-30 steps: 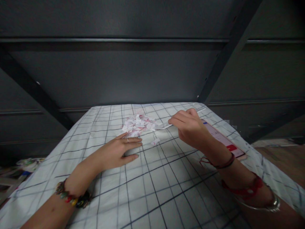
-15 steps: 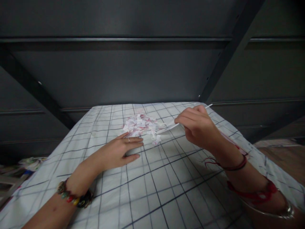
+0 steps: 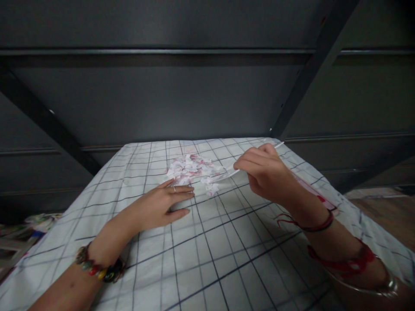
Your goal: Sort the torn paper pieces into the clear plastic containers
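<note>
A low pile of torn paper scraps (image 3: 189, 166), white with pink and red marks, lies on the checked cloth (image 3: 201, 242). At its near left edge my left hand (image 3: 165, 205) rests flat, fingers spread, fingertips beside the scraps. My right hand (image 3: 264, 170) is closed in a pinch around a thin white stick (image 3: 229, 174). The stick slants down to the left, and its paler lower end reaches the scraps on the pile's right side. Its upper end sticks out beyond my knuckles. The exact kind of this tool cannot be made out.
Dark grey panels (image 3: 194, 99) with metal ribs stand directly behind the cloth-covered surface. A flat pink and red item (image 3: 316, 196) lies partly under my right forearm. Past the left edge is a pale rack (image 3: 14, 246) with blurred items.
My right hand has moved slightly left with the white stick, whose lower end is nearer the small scraps at the pile's right. My left hand has stayed almost still.
</note>
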`<move>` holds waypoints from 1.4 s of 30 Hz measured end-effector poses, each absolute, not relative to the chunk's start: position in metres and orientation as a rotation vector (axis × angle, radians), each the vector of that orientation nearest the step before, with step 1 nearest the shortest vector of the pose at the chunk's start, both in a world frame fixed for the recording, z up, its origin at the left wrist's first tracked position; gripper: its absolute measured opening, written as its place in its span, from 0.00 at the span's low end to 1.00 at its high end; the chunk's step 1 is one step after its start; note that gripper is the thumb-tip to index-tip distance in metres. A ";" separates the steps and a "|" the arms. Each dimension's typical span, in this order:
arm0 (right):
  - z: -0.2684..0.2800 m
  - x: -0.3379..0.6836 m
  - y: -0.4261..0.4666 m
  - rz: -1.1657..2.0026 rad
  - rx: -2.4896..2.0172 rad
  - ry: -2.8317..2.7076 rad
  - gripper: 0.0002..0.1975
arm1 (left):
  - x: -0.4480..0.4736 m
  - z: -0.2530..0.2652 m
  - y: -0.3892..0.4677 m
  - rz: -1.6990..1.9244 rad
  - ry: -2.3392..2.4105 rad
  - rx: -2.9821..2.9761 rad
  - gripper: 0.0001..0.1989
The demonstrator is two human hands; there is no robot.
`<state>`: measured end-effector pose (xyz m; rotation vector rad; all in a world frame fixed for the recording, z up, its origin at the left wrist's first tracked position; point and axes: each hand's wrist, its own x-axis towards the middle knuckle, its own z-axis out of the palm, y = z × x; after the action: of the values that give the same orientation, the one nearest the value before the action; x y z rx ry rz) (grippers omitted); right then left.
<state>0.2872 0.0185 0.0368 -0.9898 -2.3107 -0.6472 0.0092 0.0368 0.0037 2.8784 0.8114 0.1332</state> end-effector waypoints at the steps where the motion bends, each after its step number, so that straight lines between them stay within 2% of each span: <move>1: 0.036 0.287 0.019 -0.653 -0.993 -2.318 0.15 | 0.009 0.004 0.037 0.138 0.809 2.878 0.18; 10: 0.030 0.287 0.023 -0.738 -1.039 -2.305 0.15 | 0.008 0.002 0.038 0.140 0.807 2.891 0.19; 42: 0.038 0.297 0.019 -0.670 -0.986 -2.278 0.12 | 0.008 0.003 0.037 0.169 0.813 2.849 0.19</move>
<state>0.2972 0.0190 0.0385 -0.9855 -2.2777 -0.6702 0.0081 0.0371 0.0028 2.8492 0.8126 0.1691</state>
